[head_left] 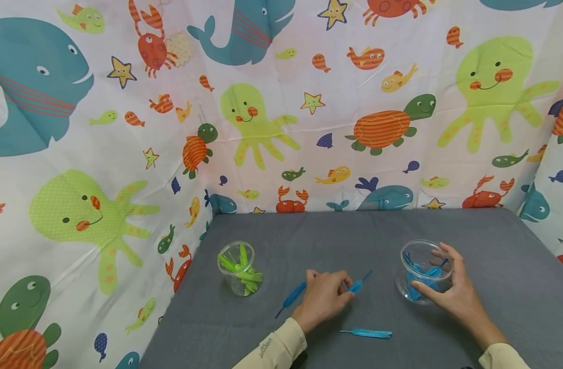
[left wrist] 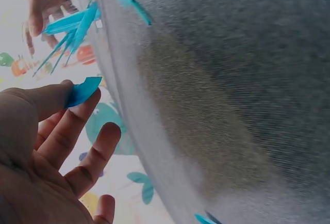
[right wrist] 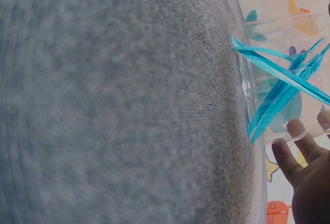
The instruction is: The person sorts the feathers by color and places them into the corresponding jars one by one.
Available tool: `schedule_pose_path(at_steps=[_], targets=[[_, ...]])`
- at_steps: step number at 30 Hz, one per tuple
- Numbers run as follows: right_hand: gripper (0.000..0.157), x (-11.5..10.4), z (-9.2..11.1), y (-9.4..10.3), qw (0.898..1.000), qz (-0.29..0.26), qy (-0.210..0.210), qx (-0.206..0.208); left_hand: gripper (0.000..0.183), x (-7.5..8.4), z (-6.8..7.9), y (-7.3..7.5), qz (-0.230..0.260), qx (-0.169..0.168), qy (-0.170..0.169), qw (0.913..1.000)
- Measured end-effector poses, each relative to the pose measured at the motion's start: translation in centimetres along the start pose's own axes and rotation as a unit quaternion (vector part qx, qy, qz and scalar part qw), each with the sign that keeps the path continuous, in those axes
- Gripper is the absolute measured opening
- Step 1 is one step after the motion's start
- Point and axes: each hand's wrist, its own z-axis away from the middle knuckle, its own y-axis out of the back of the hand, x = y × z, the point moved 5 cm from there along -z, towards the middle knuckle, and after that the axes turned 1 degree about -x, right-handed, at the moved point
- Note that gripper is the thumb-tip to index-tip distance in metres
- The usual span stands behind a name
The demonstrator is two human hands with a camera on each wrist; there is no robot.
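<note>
My left hand (head_left: 325,297) pinches a blue feather (head_left: 357,286) between thumb and finger, just above the grey table. In the left wrist view, the end of this feather (left wrist: 85,91) sticks out past the fingertips, while the other fingers are spread. With thumb in front and fingers behind, my right hand (head_left: 461,302) holds a clear plastic cup (head_left: 403,288) standing on the table. Several blue feathers (right wrist: 281,92) lean crossed inside that cup. One more blue feather (head_left: 294,297) lies left of my left hand, and another (head_left: 368,333) lies nearer the front.
A second clear cup (head_left: 232,287) stands at the table's left, holding several green feather-like pieces (head_left: 246,275). The grey cloth-covered table (head_left: 309,236) meets a curtain (head_left: 281,184) printed with sea animals at its back and sides.
</note>
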Motion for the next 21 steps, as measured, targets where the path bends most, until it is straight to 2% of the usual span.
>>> schedule_pose_path(at_steps=[3,9,21], targets=[[0.121,-0.1,0.0,0.1,1.0,-0.004,-0.003,-0.001,0.012,0.2,-0.5,0.2,0.011,0.006,0.01,0.9999],[0.122,-0.6,0.0,0.2,1.0,-0.01,-0.001,0.0,0.014,0.4,-1.4,0.4,0.064,0.006,0.033,0.9974],[0.123,-0.4,0.1,0.2,1.0,-0.008,0.006,0.007,0.018,2.5,-2.6,2.1,0.112,0.062,-0.015,0.9917]])
